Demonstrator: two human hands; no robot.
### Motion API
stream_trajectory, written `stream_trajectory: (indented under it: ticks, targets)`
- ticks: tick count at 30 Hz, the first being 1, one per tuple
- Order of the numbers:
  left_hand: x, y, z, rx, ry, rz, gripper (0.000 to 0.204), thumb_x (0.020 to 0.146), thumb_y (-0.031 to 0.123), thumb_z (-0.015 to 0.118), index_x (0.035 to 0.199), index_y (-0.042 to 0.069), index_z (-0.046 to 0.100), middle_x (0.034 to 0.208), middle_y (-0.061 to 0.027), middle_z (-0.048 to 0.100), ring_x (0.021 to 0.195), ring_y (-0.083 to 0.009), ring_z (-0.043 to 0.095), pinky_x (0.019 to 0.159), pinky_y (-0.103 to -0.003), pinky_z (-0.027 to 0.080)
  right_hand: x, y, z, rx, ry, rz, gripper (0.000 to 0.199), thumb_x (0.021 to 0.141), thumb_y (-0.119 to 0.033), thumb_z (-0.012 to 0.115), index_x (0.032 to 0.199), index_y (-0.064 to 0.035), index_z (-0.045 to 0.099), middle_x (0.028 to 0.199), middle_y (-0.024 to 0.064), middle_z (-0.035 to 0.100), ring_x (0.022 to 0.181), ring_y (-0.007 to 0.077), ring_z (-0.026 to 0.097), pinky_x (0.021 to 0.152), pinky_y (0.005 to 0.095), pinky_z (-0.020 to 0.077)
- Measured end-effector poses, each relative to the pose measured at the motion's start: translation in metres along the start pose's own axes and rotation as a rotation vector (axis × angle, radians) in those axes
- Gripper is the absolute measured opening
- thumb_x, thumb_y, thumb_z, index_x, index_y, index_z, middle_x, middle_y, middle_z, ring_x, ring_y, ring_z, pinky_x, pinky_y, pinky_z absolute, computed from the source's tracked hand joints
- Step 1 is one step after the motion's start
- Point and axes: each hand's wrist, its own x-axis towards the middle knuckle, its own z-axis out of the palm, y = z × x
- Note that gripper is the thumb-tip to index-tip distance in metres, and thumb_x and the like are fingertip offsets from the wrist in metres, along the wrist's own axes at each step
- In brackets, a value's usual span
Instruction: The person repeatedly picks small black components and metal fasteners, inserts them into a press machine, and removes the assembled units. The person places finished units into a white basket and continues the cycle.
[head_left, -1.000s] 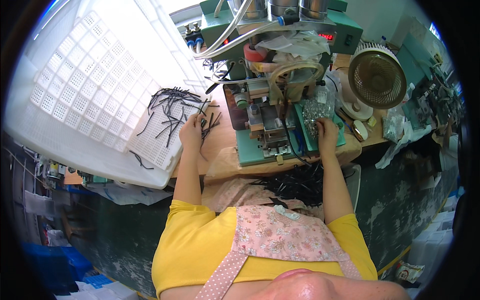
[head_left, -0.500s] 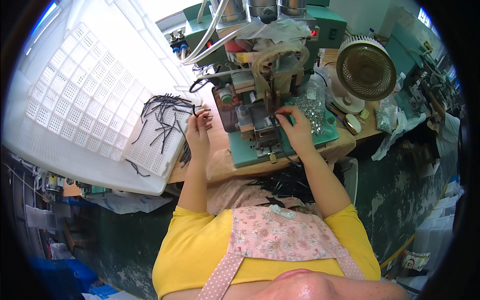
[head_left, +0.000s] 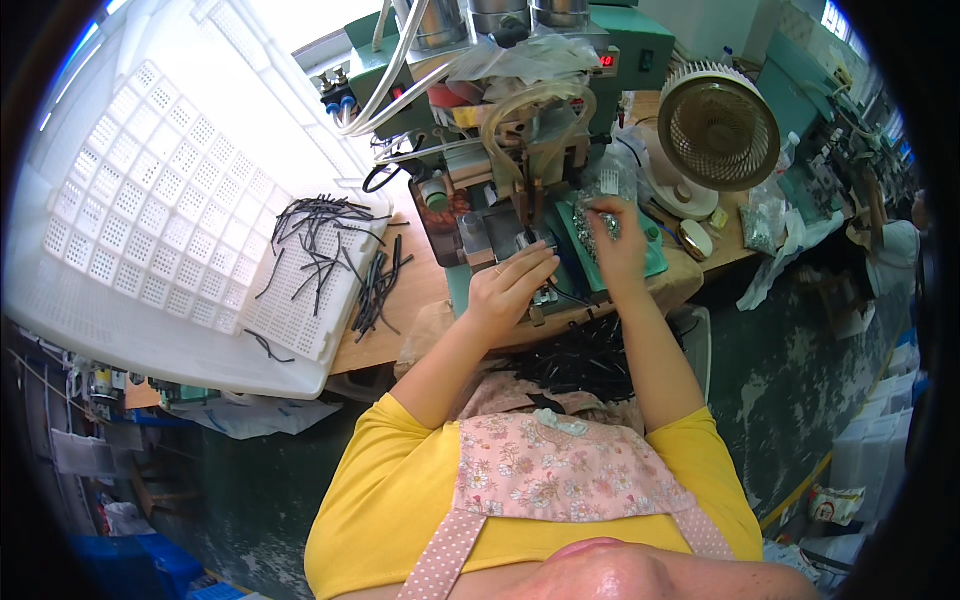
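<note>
My left hand (head_left: 505, 291) reaches to the small metal fixture (head_left: 527, 240) of a green bench machine (head_left: 458, 290). Its fingers are pressed together on a thin black strip (head_left: 572, 296), whose free end hangs out to the right of the fingertips. The fingers hide most of the strip in the fixture. To the right, my right hand (head_left: 622, 248) is in a clear plastic bag of small shiny metal pieces (head_left: 585, 232). Its fingers are curled together, and what lies between them is hidden.
At left, a large white perforated basket (head_left: 285, 372) holds several black strips (head_left: 315, 240). More strips (head_left: 378, 290) lie on the wooden table beside it. A round fan (head_left: 718, 130) stands back right. Below the machine is a heap of black strips (head_left: 575, 362).
My left hand has moved right, from beside the basket to the machine's fixture. My right hand has left the fixture and moved right and slightly back into the bag of metal pieces.
</note>
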Motion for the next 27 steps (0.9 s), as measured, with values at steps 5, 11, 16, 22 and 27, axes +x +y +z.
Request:
stream_trajectory:
  ticks: [5, 11, 16, 22, 27]
  targets:
    - [-0.005, -0.002, 0.002, 0.019, 0.024, 0.112, 0.028, 0.069, 0.000, 0.062, 0.096, 0.001, 0.067, 0.097, -0.0112, 0.067, 0.092, -0.0271, 0.067, 0.069, -0.030, 0.055, -0.004, 0.060, -0.038, 0.017, 0.241, 0.095, 0.014, 0.087, -0.005, 0.060, 0.100, -0.0016, 0.056, 0.098, 0.0133, 0.060, 0.096, 0.0238, 0.059, 0.083, 0.0319, 0.0447]
    - [-0.009, -0.004, 0.008, 0.007, 0.044, 0.098, 0.026, 0.068, 0.003, 0.062, 0.094, 0.002, 0.067, 0.095, -0.0105, 0.067, 0.093, -0.0262, 0.067, 0.070, -0.029, 0.055, -0.007, 0.094, -0.060, -0.208, -0.288, 0.107, 0.019, 0.083, -0.003, 0.063, 0.100, -0.0036, 0.057, 0.103, 0.0121, 0.058, 0.100, 0.0268, 0.057, 0.085, 0.0336, 0.0443]
    - [-0.011, -0.008, 0.009, -0.005, 0.054, 0.104, 0.025, 0.070, 0.003, 0.062, 0.094, 0.003, 0.067, 0.096, -0.0096, 0.067, 0.093, -0.0256, 0.067, 0.071, -0.029, 0.056, -0.030, 0.099, -0.052, -0.310, -0.447, -0.063, 0.018, 0.078, 0.004, 0.062, 0.093, -0.0055, 0.061, 0.107, 0.0141, 0.056, 0.097, 0.0319, 0.057, 0.081, 0.0398, 0.0453]
    - [-0.020, 0.000, 0.011, 0.008, 0.085, 0.030, 0.026, 0.075, 0.006, 0.062, 0.100, 0.005, 0.066, 0.102, -0.0084, 0.065, 0.098, -0.0246, 0.065, 0.078, -0.033, 0.055, -0.019, 0.118, -0.022, -0.362, -0.352, -0.120, 0.019, 0.073, 0.003, 0.062, 0.088, -0.0078, 0.064, 0.097, 0.0092, 0.057, 0.090, 0.0330, 0.055, 0.074, 0.0410, 0.0416]
    - [-0.062, -0.046, -0.020, 0.276, 0.215, -0.158, 0.030, 0.081, 0.007, 0.065, 0.110, 0.007, 0.060, 0.115, -0.0084, 0.059, 0.109, -0.0252, 0.055, 0.099, -0.042, 0.039, -0.023, 0.104, 0.000, -0.322, -0.115, -0.136, 0.011, 0.083, 0.001, 0.060, 0.091, -0.0042, 0.063, 0.104, 0.0124, 0.057, 0.093, 0.0340, 0.057, 0.076, 0.0400, 0.0462]
